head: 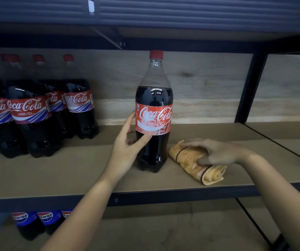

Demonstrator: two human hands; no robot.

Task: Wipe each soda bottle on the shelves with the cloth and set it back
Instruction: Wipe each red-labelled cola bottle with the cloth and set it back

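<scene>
A large Coca-Cola bottle [153, 113] with a red cap stands upright on the middle shelf [73, 171], apart from the others. My left hand [127, 147] wraps around its left side, thumb across the lower edge of the red label. Just right of the bottle lies a folded orange cloth [194, 162] with dark stripes. My right hand [214, 153] rests on top of the cloth, fingers curled over it, pressing it to the shelf.
Several Coca-Cola bottles [31, 116] stand grouped at the shelf's left. Pepsi bottles [42, 223] sit on the lower shelf at bottom left. A black upright post [249, 87] borders the bay on the right; another shelf board [163, 31] hangs close overhead.
</scene>
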